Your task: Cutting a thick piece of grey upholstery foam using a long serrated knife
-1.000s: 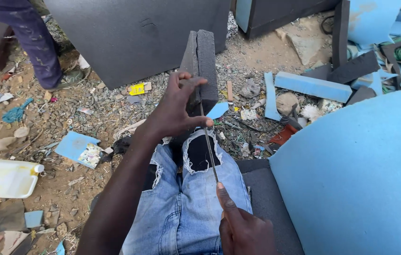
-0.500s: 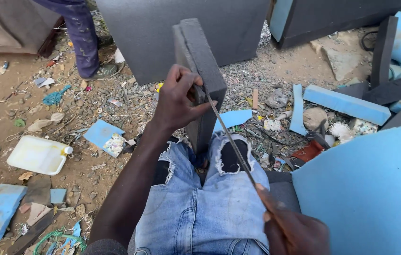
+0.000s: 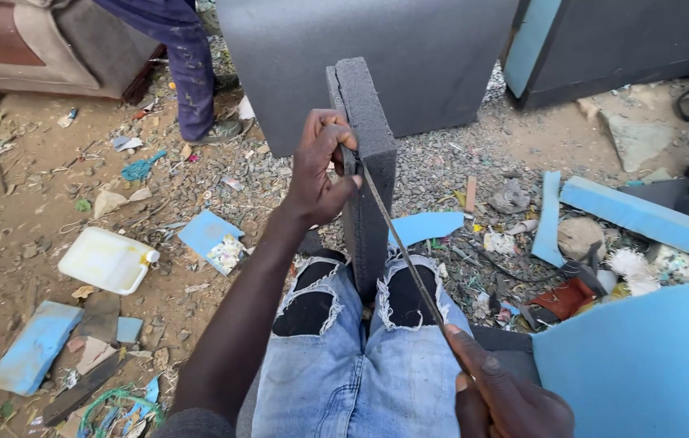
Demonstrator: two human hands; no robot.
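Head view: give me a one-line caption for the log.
Left hand steadies an upright grey foam slab held between the knees while the right hand draws a long thin blade into it.

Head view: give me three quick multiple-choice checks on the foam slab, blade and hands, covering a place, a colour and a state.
1. Where does the grey foam slab stand?
A. Upright between the knees
B. Flat on the white jug
C. Leaning on the brown sofa

2. What colour is the foam panel at lower right?
A. Red
B. Light blue
C. Yellow

3. What is the left hand doing?
A. Resting open on the ground
B. Gripping the slab's top edge
C. Holding the jug

Answers:
1 A, the slab rises from between the torn jeans knees.
2 B, the panel is plainly light blue.
3 B, its fingers wrap the slab's edge, while the right hand holds the thin blade that runs up to the slab.
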